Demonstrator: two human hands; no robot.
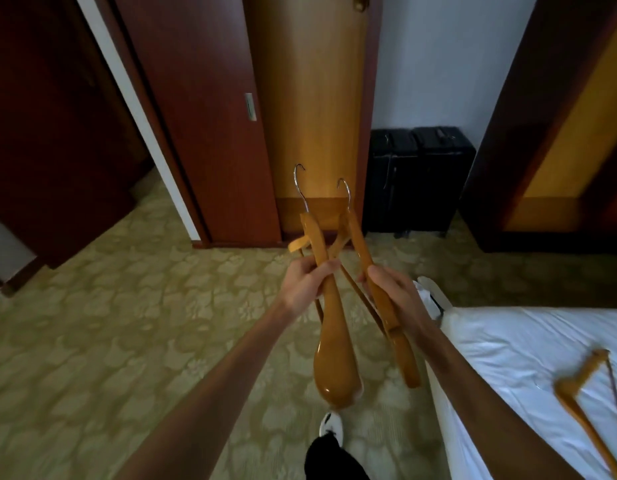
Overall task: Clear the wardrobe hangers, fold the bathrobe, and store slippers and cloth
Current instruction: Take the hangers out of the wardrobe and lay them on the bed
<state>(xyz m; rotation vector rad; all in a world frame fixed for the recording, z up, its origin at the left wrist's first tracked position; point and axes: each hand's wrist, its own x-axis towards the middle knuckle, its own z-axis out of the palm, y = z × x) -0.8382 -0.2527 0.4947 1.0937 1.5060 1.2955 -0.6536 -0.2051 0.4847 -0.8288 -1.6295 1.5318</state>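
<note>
Carpeted bedroom | hands (348, 289) grip glossy wooden hangers (334, 341), chrome hooks up

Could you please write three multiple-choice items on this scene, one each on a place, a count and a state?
1. Where does the loose wooden hanger lie?
A. on the white bed
B. on the carpet
C. on the suitcases

2. How many black suitcases stand by the wall?
A. one
B. two
C. four

3. What are the hands doing?
A. hanging empty
B. folding a robe
C. gripping hangers

Answers: 1 A, it rests on the sheet; 2 B, two stand side by side; 3 C, the left hand and right hand each grip wooden hangers.
</note>
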